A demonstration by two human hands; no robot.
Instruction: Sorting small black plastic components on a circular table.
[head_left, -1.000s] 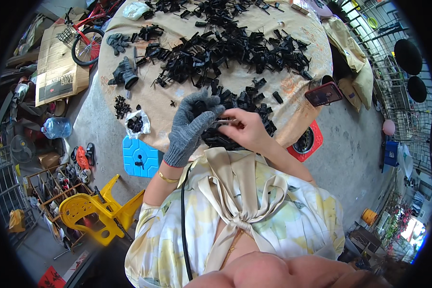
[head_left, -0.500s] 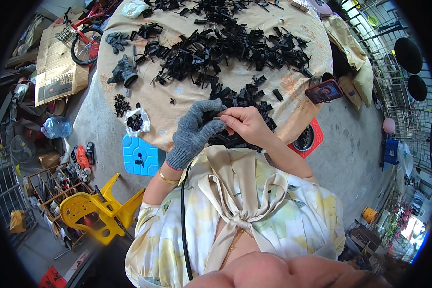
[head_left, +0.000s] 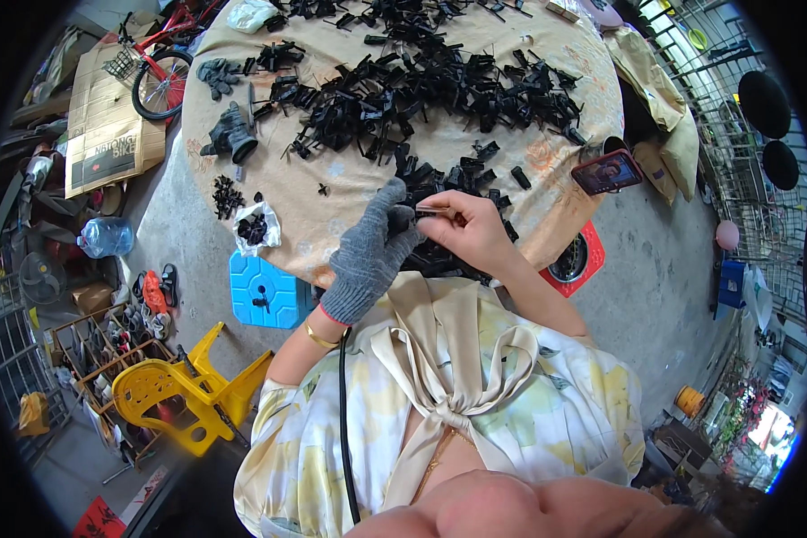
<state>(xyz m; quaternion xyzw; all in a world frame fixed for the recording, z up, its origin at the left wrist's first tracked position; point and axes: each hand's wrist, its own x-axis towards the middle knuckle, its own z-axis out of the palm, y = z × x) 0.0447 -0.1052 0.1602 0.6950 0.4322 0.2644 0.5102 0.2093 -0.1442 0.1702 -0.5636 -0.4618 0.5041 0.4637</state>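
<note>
My left hand [head_left: 365,255], in a grey knitted glove, is closed on a small black plastic part [head_left: 402,216], mostly hidden by the fingers. Bare-skinned, my right hand [head_left: 469,231] pinches a thin, narrow metal-looking tool [head_left: 435,209], whose tip points at the left hand; its exact kind is too small to tell. Both hands are close together over the near edge of the cloth-covered table [head_left: 305,193]. Just beyond them spreads a pile of black plastic parts [head_left: 421,94]. More such parts lie beneath and beside the hands.
Dark gloves [head_left: 231,134] and a white wrapper with small black pieces [head_left: 255,229] lie on the table's left side. A propped phone [head_left: 605,172] stands at the right edge. Around the table are a blue stool [head_left: 267,291], a red stool [head_left: 581,260] and a yellow chair [head_left: 184,394].
My left hand has turned and its fingers have straightened somewhat. The right hand has drawn slightly away from it, and the thin tool in its pinch now shows.
</note>
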